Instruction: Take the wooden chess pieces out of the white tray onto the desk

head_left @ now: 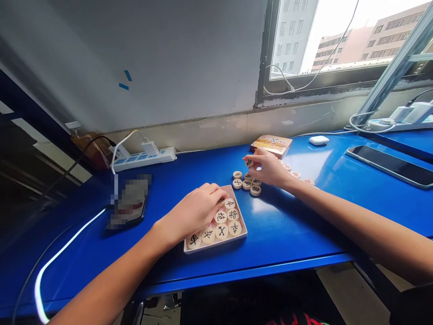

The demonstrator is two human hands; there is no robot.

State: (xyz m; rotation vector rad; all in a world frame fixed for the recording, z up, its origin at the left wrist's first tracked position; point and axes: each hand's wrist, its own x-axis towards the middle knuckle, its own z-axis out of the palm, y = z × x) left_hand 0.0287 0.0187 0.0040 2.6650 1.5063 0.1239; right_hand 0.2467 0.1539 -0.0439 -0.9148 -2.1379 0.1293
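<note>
Round wooden Chinese chess pieces [221,231] with black characters lie in a shallow white box [216,246] near the table's front edge. My left hand [196,210] reaches over the box, fingers curled down and together onto a piece at its far side, partly hidden by the fingertips. Farther right, my right hand [269,168] pinches a black-lettered chess piece [249,163] between thumb and forefinger. Just below it a small cluster of black-lettered pieces [246,184] rests on the table. Behind that wrist, red-lettered pieces [295,174] lie partly covered by the arm.
A printed cardboard box [271,144] sits by the wall behind my right hand. One phone [392,166] and a white earphone case [319,141] lie to the right. Leftward are a power strip [145,158], a blurred-out phone [130,203] and a white cable [67,246] across the blue table [287,234].
</note>
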